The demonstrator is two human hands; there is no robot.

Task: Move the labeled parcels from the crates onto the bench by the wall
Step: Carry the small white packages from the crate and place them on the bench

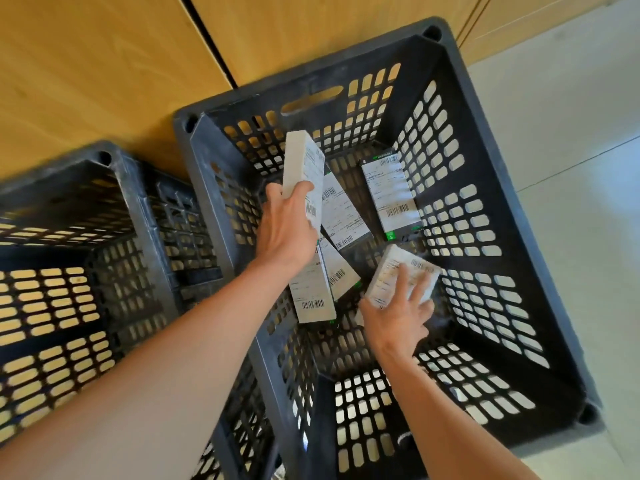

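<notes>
Our left hand (284, 230) grips 1 stiff, light-looking parcel (303, 171) by its end, while our right hand (398, 313) clasps another parcel (391, 271) across its edges

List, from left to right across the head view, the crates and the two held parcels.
Left crate → parcel held by the left hand → parcel held by the right hand → right wall of the larger crate.
</notes>
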